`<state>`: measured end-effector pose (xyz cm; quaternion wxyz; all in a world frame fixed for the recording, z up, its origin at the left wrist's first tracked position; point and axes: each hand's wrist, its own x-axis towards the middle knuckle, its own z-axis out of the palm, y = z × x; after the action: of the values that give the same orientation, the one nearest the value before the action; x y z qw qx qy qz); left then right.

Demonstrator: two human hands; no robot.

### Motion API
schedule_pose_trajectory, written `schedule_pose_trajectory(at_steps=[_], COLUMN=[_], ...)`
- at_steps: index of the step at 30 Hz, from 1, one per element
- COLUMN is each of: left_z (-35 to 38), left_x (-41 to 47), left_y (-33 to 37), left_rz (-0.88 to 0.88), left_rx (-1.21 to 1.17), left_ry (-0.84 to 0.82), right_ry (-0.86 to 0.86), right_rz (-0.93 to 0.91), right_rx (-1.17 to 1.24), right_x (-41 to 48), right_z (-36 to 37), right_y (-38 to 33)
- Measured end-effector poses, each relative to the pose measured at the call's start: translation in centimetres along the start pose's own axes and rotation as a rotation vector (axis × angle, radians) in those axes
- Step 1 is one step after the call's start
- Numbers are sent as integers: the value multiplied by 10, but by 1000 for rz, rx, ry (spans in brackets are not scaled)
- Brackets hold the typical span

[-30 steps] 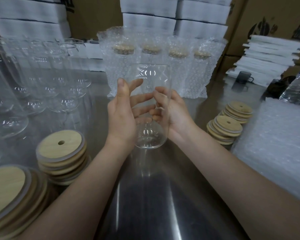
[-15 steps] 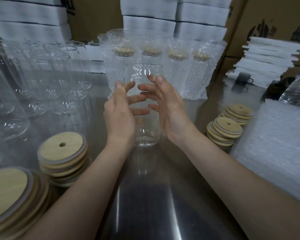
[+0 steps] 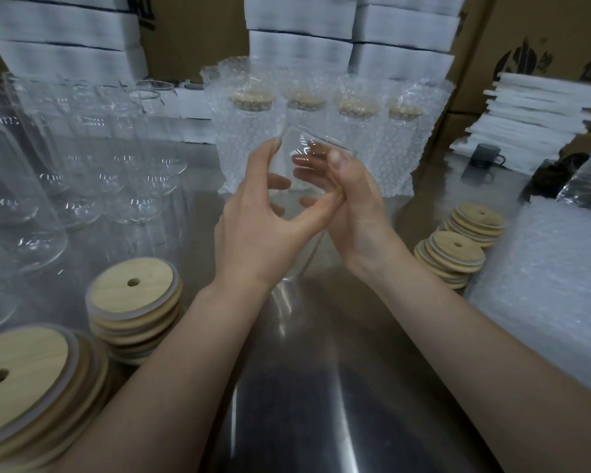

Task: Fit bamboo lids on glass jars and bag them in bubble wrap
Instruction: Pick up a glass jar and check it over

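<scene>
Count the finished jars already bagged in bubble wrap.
4, in a row behind the hands, left to right: first bagged jar, second, third, fourth. More may be hidden behind them.

A packing workroom or warehouse: cardboard cartons (image 3: 539,39) stacked behind a steel table (image 3: 321,387) crowded with bamboo lids (image 3: 133,302), empty glass jars (image 3: 82,158) and bubble-wrapped jars (image 3: 321,131).

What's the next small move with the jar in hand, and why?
Probably free one hand and take a lid. Both the left hand and right hand hold the bare glass jar tilted above the table, with no lid on it. The lid stack near the left forearm looks closest.
</scene>
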<state>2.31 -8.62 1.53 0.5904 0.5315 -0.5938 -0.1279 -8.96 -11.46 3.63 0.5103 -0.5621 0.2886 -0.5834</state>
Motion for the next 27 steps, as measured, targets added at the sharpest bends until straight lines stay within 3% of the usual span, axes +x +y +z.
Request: schedule_pose_trajectory(at_steps=[6,12,19,27], left_z=[-1,2,7,8], left_x=[-2,2,-2,-4], left_y=[2,-5,-8,-10], left_rz=[138,264,343,451], left_rx=[154,451,625,731], left_ry=[13,57,172,201], right_ry=[81,192,289,314], right_rz=[-9,11,29,97], right_rx=[6,44,-33,95], right_x=[-1,-2,-1,3], right_z=[1,8,7,3], right_y=[2,6,7,3])
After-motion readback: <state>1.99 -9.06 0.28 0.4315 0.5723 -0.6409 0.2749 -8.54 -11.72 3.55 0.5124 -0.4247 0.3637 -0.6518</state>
